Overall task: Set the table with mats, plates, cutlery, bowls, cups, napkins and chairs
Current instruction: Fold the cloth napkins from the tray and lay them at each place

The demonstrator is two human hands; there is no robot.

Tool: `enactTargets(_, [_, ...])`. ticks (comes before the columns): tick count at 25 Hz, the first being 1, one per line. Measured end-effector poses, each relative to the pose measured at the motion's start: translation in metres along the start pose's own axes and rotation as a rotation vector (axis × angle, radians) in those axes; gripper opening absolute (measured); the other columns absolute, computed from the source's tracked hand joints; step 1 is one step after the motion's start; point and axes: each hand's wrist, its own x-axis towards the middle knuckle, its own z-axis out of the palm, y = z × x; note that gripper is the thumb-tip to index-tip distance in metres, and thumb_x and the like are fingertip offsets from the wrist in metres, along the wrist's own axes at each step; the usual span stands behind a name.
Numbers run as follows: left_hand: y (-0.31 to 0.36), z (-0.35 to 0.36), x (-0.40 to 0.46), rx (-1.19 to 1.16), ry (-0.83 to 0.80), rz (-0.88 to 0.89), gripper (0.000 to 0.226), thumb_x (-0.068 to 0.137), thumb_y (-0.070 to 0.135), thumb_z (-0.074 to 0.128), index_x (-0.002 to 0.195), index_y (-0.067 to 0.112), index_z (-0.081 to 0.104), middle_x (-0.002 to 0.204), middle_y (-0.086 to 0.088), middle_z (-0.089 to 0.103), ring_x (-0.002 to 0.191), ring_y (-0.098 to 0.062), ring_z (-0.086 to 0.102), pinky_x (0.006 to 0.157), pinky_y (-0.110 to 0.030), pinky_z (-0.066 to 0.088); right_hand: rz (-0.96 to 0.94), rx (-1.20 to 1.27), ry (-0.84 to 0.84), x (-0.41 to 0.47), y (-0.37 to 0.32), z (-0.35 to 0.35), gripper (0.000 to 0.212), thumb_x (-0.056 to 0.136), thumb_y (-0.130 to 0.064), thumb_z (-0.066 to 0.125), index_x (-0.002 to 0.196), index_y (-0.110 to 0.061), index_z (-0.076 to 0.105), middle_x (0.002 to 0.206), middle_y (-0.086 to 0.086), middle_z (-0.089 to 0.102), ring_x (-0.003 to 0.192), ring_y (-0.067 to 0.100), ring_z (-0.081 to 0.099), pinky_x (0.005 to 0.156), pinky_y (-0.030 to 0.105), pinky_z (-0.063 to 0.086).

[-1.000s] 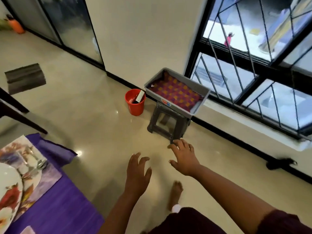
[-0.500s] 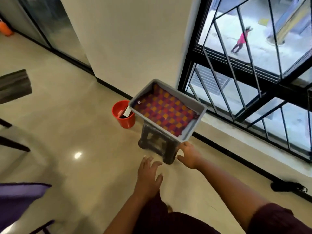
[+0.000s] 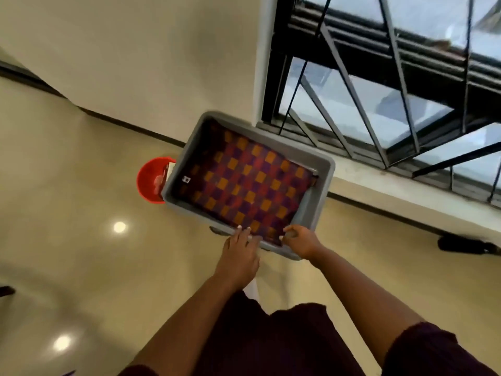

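Checked cloth, orange and purple, lies flat inside the grey tub (image 3: pixel 322 169), likely a table mat (image 3: pixel 244 185). It looks soft, light and floppy, so its near edge is the best place to grab. At about 7 o'clock from the mat, the left hand (image 3: pixel 238 256) lays straight fingers on that edge. At 5 o'clock, the right hand (image 3: pixel 301 241) curls its fingers there; whether it pinches the cloth, I cannot tell.

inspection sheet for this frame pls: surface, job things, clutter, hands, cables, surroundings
surface: glossy beige floor; no table in view.
job things: checkered mat lying in grey tub.
clutter: red bucket beside the tub; dark object on the floor by the wall.
hands: left hand fingers straight at the mat's near edge; right hand curled at that edge, grip unclear.
cables: nothing seen.
surroundings: barred window, cream wall.
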Motion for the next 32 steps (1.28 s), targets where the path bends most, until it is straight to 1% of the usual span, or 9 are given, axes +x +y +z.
enactTargets(2, [-0.020,-0.009,0.020,0.013,-0.068,0.023,0.054,0.099,0.031,0.044,0.149,0.023,0.027,0.160,-0.007,0.016,0.149,-0.025,0.003,0.119,-0.041,0.015,0.103,0.175,0.003,0.035,-0.005,0.004,0.010,0.091,-0.023,0.066,0.097,-0.018,0.059,0.103,0.007,0.064,0.098,0.025,0.059,0.087,0.035,0.051])
enactTargets(5, [-0.049,-0.019,0.037,-0.058,-0.074,0.038,0.052,0.099,0.029,0.047,0.148,0.023,0.031,0.158,-0.005,0.019,0.149,-0.024,0.005,0.119,-0.040,0.017,0.250,0.328,-0.027,0.077,-0.005,0.017,0.016,0.093,-0.012,0.062,0.108,-0.012,0.058,0.111,0.008,0.061,0.090,0.020,0.057,0.067,0.024,0.046])
enactTargets(9, [-0.094,-0.022,0.053,-0.161,-0.007,0.036,0.047,0.095,0.022,0.052,0.141,0.022,0.043,0.150,-0.004,0.036,0.145,-0.023,0.021,0.114,-0.040,0.025,0.435,0.352,-0.154,0.106,-0.013,0.022,0.019,0.093,-0.015,0.063,0.110,-0.013,0.056,0.105,-0.001,0.050,0.096,0.022,0.045,0.083,0.032,0.038])
enactTargets(13, [-0.114,-0.027,0.053,-0.209,0.019,0.038,0.045,0.092,0.018,0.054,0.137,0.018,0.048,0.144,-0.005,0.044,0.140,-0.024,0.030,0.111,-0.042,0.032,0.453,0.470,-0.063,0.109,-0.018,0.023,0.017,0.087,-0.005,0.067,0.103,-0.006,0.063,0.100,0.003,0.055,0.092,0.021,0.048,0.082,0.034,0.040])
enactTargets(16, [-0.109,-0.032,0.051,-0.274,0.028,0.030,0.043,0.094,0.020,0.053,0.137,0.019,0.048,0.142,-0.003,0.045,0.139,-0.022,0.032,0.112,-0.040,0.032,0.332,0.549,0.034,0.095,-0.034,0.016,0.027,0.077,0.012,0.068,0.100,-0.002,0.072,0.110,0.009,0.064,0.101,0.022,0.054,0.081,0.032,0.048])
enactTargets(20, [-0.082,-0.049,0.039,-0.434,0.157,-0.015,0.043,0.094,0.023,0.055,0.136,0.020,0.048,0.138,0.001,0.045,0.132,-0.016,0.037,0.109,-0.035,0.036,0.102,0.560,0.102,0.046,-0.068,0.004,0.045,0.077,0.026,0.053,0.106,-0.006,0.069,0.105,0.012,0.064,0.082,0.019,0.060,0.058,0.025,0.054])
enactTargets(26, [-0.043,-0.078,0.000,-0.566,0.439,-0.087,0.078,0.080,0.014,0.075,0.146,0.021,0.036,0.149,-0.007,0.033,0.140,-0.019,0.028,0.109,-0.024,0.025,-0.373,0.688,0.071,-0.077,-0.147,-0.005,0.048,0.072,0.027,0.061,0.110,-0.001,0.067,0.084,0.005,0.060,0.082,0.010,0.062,0.069,0.029,0.059])
enactTargets(29, [-0.023,-0.108,-0.035,-0.627,0.725,-0.142,0.051,0.083,0.016,0.073,0.131,0.012,0.056,0.134,-0.012,0.046,0.124,-0.024,0.047,0.101,-0.029,0.040,-0.672,0.623,0.222,-0.155,-0.171,-0.020,0.034,0.072,0.011,0.074,0.100,-0.008,0.072,0.084,0.005,0.069,0.072,0.010,0.068,0.070,0.026,0.059])
enactTargets(32, [0.010,-0.138,-0.096,-0.539,0.912,-0.193,0.023,0.090,0.026,0.065,0.097,0.005,0.068,0.105,-0.015,0.058,0.098,-0.030,0.057,0.078,-0.031,0.041,-0.875,0.548,0.420,-0.241,-0.172,-0.041,0.012,0.078,-0.009,0.079,0.085,-0.018,0.074,0.071,-0.001,0.068,0.065,0.009,0.063,0.066,0.023,0.055])
